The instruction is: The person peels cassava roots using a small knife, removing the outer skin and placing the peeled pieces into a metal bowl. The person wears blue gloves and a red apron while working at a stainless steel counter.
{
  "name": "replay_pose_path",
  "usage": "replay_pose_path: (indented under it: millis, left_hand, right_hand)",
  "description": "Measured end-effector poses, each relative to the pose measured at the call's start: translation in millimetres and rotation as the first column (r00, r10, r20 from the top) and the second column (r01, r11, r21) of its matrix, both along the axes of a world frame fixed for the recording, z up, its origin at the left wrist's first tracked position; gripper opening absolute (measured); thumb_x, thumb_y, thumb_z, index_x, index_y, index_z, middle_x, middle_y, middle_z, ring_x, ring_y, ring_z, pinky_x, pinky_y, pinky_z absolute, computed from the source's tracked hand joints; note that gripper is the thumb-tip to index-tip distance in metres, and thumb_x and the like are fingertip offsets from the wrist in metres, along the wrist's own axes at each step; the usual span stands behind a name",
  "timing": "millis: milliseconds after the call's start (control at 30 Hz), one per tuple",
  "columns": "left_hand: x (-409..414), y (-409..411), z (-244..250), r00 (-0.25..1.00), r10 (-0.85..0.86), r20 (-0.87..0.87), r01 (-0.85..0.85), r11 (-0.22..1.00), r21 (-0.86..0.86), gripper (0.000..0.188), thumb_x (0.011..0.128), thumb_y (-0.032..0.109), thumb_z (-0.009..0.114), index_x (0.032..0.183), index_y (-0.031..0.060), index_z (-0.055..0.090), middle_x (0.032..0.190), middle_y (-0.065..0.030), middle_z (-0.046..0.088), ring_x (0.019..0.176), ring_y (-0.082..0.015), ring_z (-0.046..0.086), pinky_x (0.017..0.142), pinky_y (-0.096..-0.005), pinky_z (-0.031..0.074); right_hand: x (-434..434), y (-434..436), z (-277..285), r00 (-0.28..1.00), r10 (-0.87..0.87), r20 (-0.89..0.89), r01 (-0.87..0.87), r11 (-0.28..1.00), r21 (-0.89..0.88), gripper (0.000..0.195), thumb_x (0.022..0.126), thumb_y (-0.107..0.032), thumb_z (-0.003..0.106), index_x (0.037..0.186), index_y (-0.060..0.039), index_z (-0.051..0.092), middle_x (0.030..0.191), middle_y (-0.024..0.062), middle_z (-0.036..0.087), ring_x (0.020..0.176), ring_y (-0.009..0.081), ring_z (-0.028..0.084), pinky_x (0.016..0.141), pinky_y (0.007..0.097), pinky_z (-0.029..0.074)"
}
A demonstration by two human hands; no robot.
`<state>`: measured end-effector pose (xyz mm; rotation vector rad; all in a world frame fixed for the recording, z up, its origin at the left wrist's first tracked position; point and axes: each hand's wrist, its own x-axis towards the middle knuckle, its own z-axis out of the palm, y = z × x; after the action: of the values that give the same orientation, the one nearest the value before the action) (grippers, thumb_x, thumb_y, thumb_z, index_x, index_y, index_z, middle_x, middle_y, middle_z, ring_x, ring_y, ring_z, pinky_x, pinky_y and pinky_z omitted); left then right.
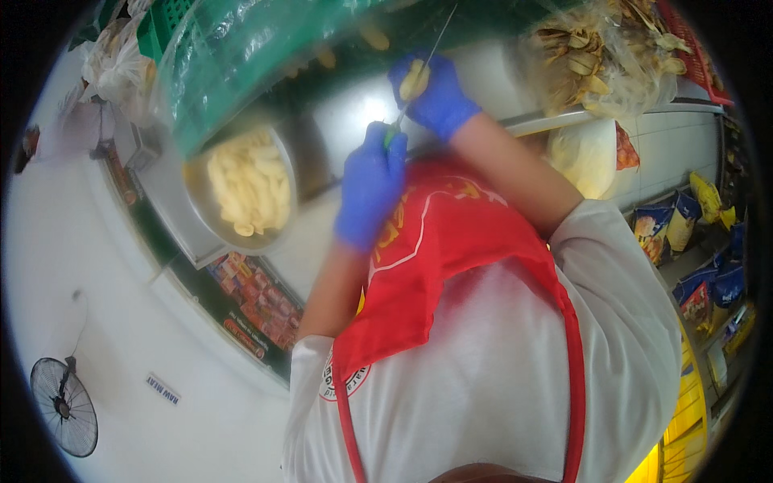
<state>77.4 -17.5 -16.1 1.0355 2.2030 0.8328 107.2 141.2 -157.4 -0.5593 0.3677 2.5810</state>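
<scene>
My left hand (373, 181), in a blue glove, is closed around the green handle (391, 136) of a knife. The thin knife blade (439, 37) slants up and right across a pale yellow piece of produce (414, 81). That piece sits in the fingers of my gloved right hand (441, 96), above and right of my left hand; its exact kind is unclear. To the left, a round metal bowl (294, 192) holds many peeled, elongated, pale yellow pieces (250, 184). Below both hands lies the red apron (483, 223) over my white shirt.
A green plastic crate (166, 24) and clear plastic sheeting (223, 66) cover the upper left of the metal worktop (347, 115). Dry brownish peels or husks (577, 54) lie with clear plastic at upper right, beside a red crate (694, 60). Packaged goods (682, 220) stand at right.
</scene>
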Motion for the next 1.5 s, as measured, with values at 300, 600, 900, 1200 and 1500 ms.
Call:
replay_pose_path:
  millis: [300, 600, 900, 1200, 1500]
  left_hand:
    - [9.7, 18.4, 3.5, 0.999, 0.004, -0.032, -0.004, 1.000, -0.007, 0.022, 0.101, 0.022, 0.049, 0.105, 0.0007, 0.054, 0.076, -0.0266, 0.062, 0.072, -0.0450, 0.064, 0.060, -0.0493, 0.047]
    - [9.5, 8.5, 6.4, 0.999, 0.046, 0.000, -0.045, 0.997, 0.070, 0.022, 0.100, 0.020, 0.048, 0.109, 0.0000, 0.054, 0.081, -0.0299, 0.062, 0.076, -0.0494, 0.062, 0.061, -0.0530, 0.046]
    - [-15.2, -56.3, -19.0, 1.000, 0.003, 0.022, -0.003, 1.000, 0.005, 0.029, 0.100, 0.024, 0.050, 0.119, 0.0031, 0.051, 0.088, -0.0294, 0.065, 0.077, -0.0485, 0.063, 0.066, -0.0536, 0.050]
    - [-51.4, -100.8, -50.9, 0.999, 0.036, 0.010, -0.037, 0.996, 0.082, 0.058, 0.102, 0.029, 0.047, 0.143, -0.0093, 0.033, 0.099, -0.0327, 0.065, 0.084, -0.0455, 0.067, 0.071, -0.0485, 0.051]
    - [-67.4, -122.4, -54.4, 0.992, -0.006, 0.125, -0.011, 0.991, 0.131, 0.035, 0.102, 0.024, 0.046, 0.127, 0.0000, 0.053, 0.100, -0.0301, 0.065, 0.092, -0.0505, 0.061, 0.074, -0.0527, 0.050]
  right_hand:
    - [7.4, 9.1, -1.9, 0.960, -0.078, 0.270, -0.176, 0.582, 0.794, 0.015, 0.092, -0.024, 0.053, 0.084, -0.0114, 0.053, 0.080, 0.0065, 0.053, 0.071, 0.0225, 0.053, 0.064, 0.0336, 0.044]
    - [6.3, -18.2, 61.7, 0.929, 0.183, 0.322, -0.274, 0.925, 0.263, 0.023, 0.093, -0.034, 0.053, 0.082, -0.0140, 0.055, 0.076, 0.0056, 0.054, 0.068, 0.0254, 0.055, 0.067, 0.0422, 0.048]
    - [-10.7, -72.5, 59.8, 0.953, 0.197, 0.230, -0.272, 0.891, 0.363, 0.024, 0.096, -0.035, 0.049, 0.086, -0.0138, 0.056, 0.078, 0.0048, 0.056, 0.074, 0.0255, 0.057, 0.075, 0.0452, 0.052]
    - [-35.3, -137.1, 63.2, 0.916, 0.087, 0.393, -0.307, 0.782, 0.543, 0.031, 0.102, -0.031, 0.041, 0.085, -0.0104, 0.055, 0.076, 0.0086, 0.057, 0.073, 0.0290, 0.062, 0.079, 0.0452, 0.055]
    - [-38.0, -164.1, 61.2, 0.981, 0.139, 0.137, -0.182, 0.903, 0.388, 0.070, 0.100, -0.067, 0.025, 0.082, -0.0064, 0.056, 0.078, 0.0140, 0.059, 0.091, 0.0384, 0.065, 0.090, 0.0458, 0.052]
